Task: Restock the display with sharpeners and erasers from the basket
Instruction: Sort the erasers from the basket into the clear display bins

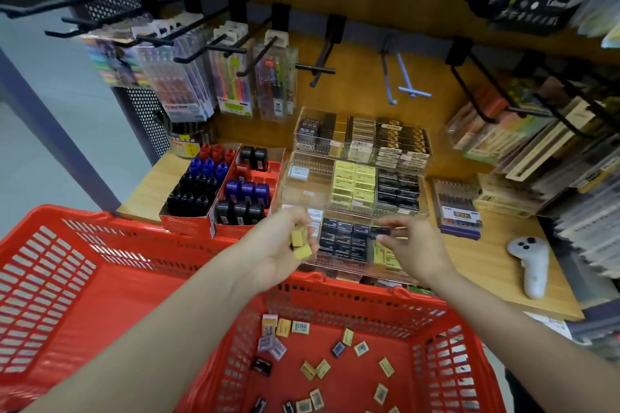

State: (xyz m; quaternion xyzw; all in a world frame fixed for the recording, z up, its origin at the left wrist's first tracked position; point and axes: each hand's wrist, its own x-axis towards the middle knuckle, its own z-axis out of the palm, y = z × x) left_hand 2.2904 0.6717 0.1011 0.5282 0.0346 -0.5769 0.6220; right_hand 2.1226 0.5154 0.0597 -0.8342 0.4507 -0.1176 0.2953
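At centre frame, just above the far rim of the red basket (100,278), both hands hover over the clear tiered display (355,184). Left hand (285,251), grip curled round a few yellow erasers (299,245); right hand (414,250), grip pinching one black eraser (380,231) between thumb and fingertips, right over the front tier's black row. More loose erasers (322,369) lie scattered on the basket floor, lower centre, yellow, black and a few pale ones. These look small, light, boxy and wrapped in card sleeves: probably stiff enough to pinch by the long sides, not fragile, but the sleeves may be slick, and a handful could spill. Best taken one at a time from the left palm and dropped flat into the matching slot; the yellow ones likely belong in the yellow stack on the middle tier. Sharpeners (248,191), red, blue and black, sit in red cardboard trays (188,221) centre-left, touching the display's side. In the way: the display's clear walls and tier edges, hard to see, and peg hooks (315,69) jutting out above. A white controller (533,261) lies on the table (503,278) at right, well apart. Pen packs (456,208) stand just right of the display.
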